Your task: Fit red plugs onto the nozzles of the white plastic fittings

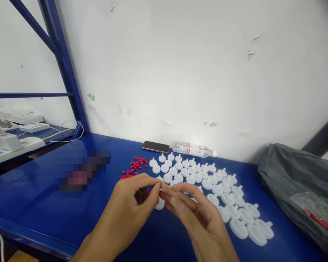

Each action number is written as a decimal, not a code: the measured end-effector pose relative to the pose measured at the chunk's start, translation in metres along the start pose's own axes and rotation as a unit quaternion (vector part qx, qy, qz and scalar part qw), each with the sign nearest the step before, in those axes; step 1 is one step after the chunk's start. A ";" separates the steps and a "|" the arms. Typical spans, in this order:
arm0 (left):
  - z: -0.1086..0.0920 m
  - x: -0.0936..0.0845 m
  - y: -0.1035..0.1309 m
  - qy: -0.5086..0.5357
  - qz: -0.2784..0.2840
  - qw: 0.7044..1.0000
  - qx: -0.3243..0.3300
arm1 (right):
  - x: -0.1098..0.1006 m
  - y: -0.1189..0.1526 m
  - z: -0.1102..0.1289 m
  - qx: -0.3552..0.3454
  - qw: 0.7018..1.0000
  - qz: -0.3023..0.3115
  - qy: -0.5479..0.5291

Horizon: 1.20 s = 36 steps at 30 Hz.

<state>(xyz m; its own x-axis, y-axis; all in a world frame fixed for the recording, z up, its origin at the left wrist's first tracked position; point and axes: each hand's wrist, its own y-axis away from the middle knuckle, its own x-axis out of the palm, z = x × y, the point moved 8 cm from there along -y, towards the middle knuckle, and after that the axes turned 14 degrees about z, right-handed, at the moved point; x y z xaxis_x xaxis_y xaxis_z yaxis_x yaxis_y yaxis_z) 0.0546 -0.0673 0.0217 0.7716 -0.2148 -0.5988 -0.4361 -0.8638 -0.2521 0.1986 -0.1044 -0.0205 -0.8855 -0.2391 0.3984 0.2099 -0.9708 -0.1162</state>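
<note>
My left hand (133, 205) and my right hand (198, 211) meet at the fingertips above the blue table (106, 233). Both are closed in a pinch, and whatever lies between the fingertips is hidden or too small to make out. Just behind and below the fingers shows part of a white round plastic piece with a tab (160, 204); whether a hand touches it I cannot tell. Many similar white tabbed pieces (238, 228) spread across the table behind and beside my right hand. Beyond my left hand lie several small red plastic bits (136, 163) in a loose scatter.
A phone (155, 146) and a clear plastic bottle (194, 149) lie along the wall. At the right sits a dark grey plastic bag (287, 174). A blue metal frame (64, 65) rises at the left, near a power strip (16, 147). A pixelated patch covers something on the table's left.
</note>
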 end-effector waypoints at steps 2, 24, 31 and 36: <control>0.003 -0.008 0.000 -0.030 -0.041 0.999 -0.003 | -0.004 0.001 0.002 -0.011 1.000 -0.016 0.016; 0.000 -0.009 0.003 0.001 0.011 1.000 -0.005 | -0.022 -0.002 0.001 0.019 0.993 0.016 -0.112; 0.000 -0.011 0.002 0.003 0.006 1.000 -0.017 | -0.021 -0.001 0.002 0.023 0.994 0.005 -0.104; -0.003 -0.007 0.001 0.012 0.028 1.000 -0.003 | -0.022 0.000 0.005 0.012 0.998 -0.034 -0.059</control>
<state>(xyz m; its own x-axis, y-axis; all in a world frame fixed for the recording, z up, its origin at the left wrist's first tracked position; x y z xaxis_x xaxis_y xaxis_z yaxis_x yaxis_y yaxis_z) 0.0498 -0.0673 0.0280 0.7570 -0.2728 -0.5937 -0.4754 -0.8533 -0.2140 0.2206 -0.0995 -0.0248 -0.8432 -0.1725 0.5092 0.1628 -0.9846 -0.0639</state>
